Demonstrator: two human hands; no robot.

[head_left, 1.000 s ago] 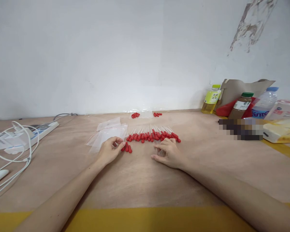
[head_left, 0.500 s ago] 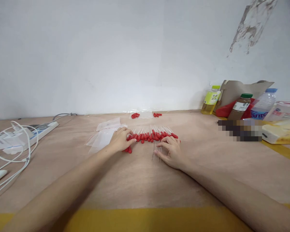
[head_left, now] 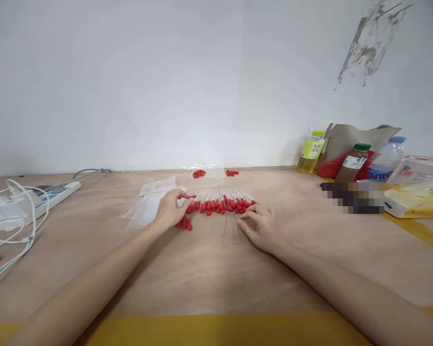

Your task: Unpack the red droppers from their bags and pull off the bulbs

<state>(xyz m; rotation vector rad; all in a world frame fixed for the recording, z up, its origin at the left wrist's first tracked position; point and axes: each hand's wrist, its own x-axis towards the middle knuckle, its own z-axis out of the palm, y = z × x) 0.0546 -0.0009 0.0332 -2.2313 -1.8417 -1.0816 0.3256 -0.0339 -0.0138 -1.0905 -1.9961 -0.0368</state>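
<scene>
Many droppers with red rubber bulbs (head_left: 211,206) and thin clear tubes lie side by side in a row on the table, most tubes toward the wall. My left hand (head_left: 171,209) is at the row's left end, thumb and index finger closed around a red bulb. Below that hand are a few more red bulbs (head_left: 183,224), their tubes hidden. My right hand (head_left: 261,228) rests at the right end with thumb and fingers apart, fingertips by the bulbs. Several clear tubes (head_left: 232,228) point toward me beside its thumb.
Clear zip bags (head_left: 151,202) lie left of the row. Bagged red-bulb droppers (head_left: 199,174) are by the wall. A power strip (head_left: 61,198) and white cables (head_left: 31,235) are at left. Bottles (head_left: 310,153), a grey bag (head_left: 361,137) and a yellow-white packet (head_left: 418,204) stand at right.
My left hand has shifted left along the row, its thumb and index finger drawing together. My right thumb has moved off the clear tubes, which now show more fully. The view has shifted slightly.
</scene>
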